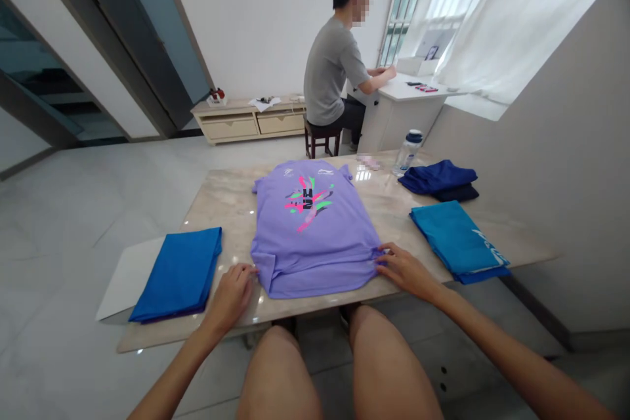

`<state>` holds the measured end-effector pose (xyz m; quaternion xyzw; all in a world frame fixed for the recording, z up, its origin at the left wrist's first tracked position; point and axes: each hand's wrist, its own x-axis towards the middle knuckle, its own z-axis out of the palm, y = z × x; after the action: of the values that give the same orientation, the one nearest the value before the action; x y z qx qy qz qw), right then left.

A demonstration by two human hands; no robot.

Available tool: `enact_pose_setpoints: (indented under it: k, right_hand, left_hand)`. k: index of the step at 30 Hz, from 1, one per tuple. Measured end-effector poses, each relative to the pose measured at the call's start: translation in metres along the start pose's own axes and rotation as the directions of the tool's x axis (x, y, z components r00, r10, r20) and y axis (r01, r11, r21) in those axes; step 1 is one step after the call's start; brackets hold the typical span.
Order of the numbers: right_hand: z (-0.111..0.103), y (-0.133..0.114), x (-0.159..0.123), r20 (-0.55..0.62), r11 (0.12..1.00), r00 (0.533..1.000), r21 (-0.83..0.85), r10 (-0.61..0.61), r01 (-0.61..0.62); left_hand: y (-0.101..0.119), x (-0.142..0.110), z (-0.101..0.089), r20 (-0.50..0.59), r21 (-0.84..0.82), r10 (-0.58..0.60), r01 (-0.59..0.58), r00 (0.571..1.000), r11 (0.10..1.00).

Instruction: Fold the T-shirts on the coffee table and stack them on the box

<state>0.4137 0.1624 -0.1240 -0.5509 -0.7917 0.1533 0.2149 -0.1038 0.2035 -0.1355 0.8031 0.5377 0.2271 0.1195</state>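
A purple T-shirt (315,230) with a pink and green print lies flat on the marble table (226,200), its sides folded in. My left hand (232,295) pinches the shirt's near left corner. My right hand (403,269) grips the near right corner at the hem. Both hands rest on the table's near edge.
A folded blue garment (180,272) lies left on a white sheet (128,272). A folded teal garment (460,243) lies right, with dark blue clothes (438,178) and a water bottle (408,151) behind. Another person (339,65) sits on a stool at a white desk beyond.
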Motion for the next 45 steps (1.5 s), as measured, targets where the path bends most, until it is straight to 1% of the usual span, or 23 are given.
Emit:
enact_pose_setpoints:
  k: [3,5,7,9,12,15,18,20,22,25,29,33,36,37,39,42,43,45]
  right_hand:
    - [0.01,0.002,0.0,-0.077,0.992,0.99,0.048,0.122,-0.118]
    - [0.019,0.003,0.006,-0.142,0.975,0.964,0.049,0.224,-0.219]
    - [0.028,0.004,0.013,-0.171,0.96,0.945,0.04,0.279,-0.276]
    - [0.034,0.006,0.018,-0.165,0.965,0.95,0.038,0.263,-0.261]
    - [0.037,0.013,0.017,-0.158,0.977,0.964,0.039,0.214,-0.21]
    - [0.035,0.02,0.003,-0.204,0.968,0.946,0.054,0.25,-0.244]
    - [0.03,0.023,-0.018,-0.25,0.96,0.926,0.073,0.282,-0.272]
    - [0.028,0.02,-0.031,-0.305,0.965,0.915,0.074,0.263,-0.253]
    - [0.027,0.015,-0.042,-0.37,0.967,0.893,0.085,0.256,-0.242]
    - [0.03,0.008,-0.054,-0.423,0.95,0.851,0.129,0.311,-0.284]
    - [0.038,0.002,-0.068,-0.414,0.896,0.795,0.189,0.443,-0.401]
    - [0.046,-0.009,-0.088,-0.406,0.848,0.746,0.217,0.528,-0.483]
    - [0.059,-0.02,-0.103,-0.407,0.793,0.682,0.271,0.608,-0.545]
    - [0.065,-0.024,-0.108,-0.404,0.773,0.659,0.291,0.634,-0.564]
    - [0.078,-0.027,-0.117,-0.393,0.737,0.625,0.321,0.675,-0.595]
    - [0.097,-0.022,-0.128,-0.345,0.686,0.593,0.364,0.728,-0.63]
    - [0.103,-0.019,-0.131,-0.323,0.665,0.582,0.383,0.747,-0.641]
    - [0.11,-0.012,-0.137,-0.277,0.627,0.565,0.422,0.777,-0.655]
  left_hand:
    - [0.012,-0.01,0.009,-0.013,-0.032,-0.075,0.074,0.997,0.997]
    - [0.026,-0.008,0.017,-0.041,-0.036,-0.144,0.142,0.989,0.989]
    - [0.042,-0.001,0.026,-0.063,-0.011,-0.201,0.2,0.978,0.98]
    - [0.053,0.008,0.033,-0.06,0.033,-0.226,0.228,0.972,0.973]
    - [0.057,0.017,0.037,-0.001,0.083,-0.232,0.232,0.973,0.969]
    - [0.052,0.014,0.032,0.045,0.063,-0.273,0.27,0.961,0.961]
    - [0.048,-0.001,0.021,0.046,0.028,-0.336,0.335,0.941,0.942]
    - [0.049,-0.015,0.011,0.029,0.031,-0.375,0.374,0.927,0.927]
    - [0.051,-0.028,0.001,0.004,0.044,-0.406,0.405,0.914,0.913]
    - [0.053,-0.043,-0.012,-0.015,0.063,-0.451,0.451,0.892,0.89]
    - [0.054,-0.058,-0.021,-0.033,0.093,-0.545,0.545,0.838,0.833]
    - [0.058,-0.08,-0.017,-0.072,0.064,-0.608,0.612,0.791,0.789]
    - [0.061,-0.105,-0.006,-0.121,-0.008,-0.648,0.652,0.752,0.758]
    - [0.061,-0.114,-0.001,-0.141,-0.04,-0.665,0.667,0.734,0.744]
    - [0.059,-0.131,0.01,-0.169,-0.128,-0.714,0.703,0.68,0.7]
    - [0.049,-0.152,0.028,-0.145,-0.286,-0.794,0.743,0.591,0.605]
    - [0.046,-0.157,0.034,-0.127,-0.326,-0.81,0.747,0.572,0.579]
    - [0.039,-0.166,0.044,-0.097,-0.372,-0.82,0.743,0.565,0.556]
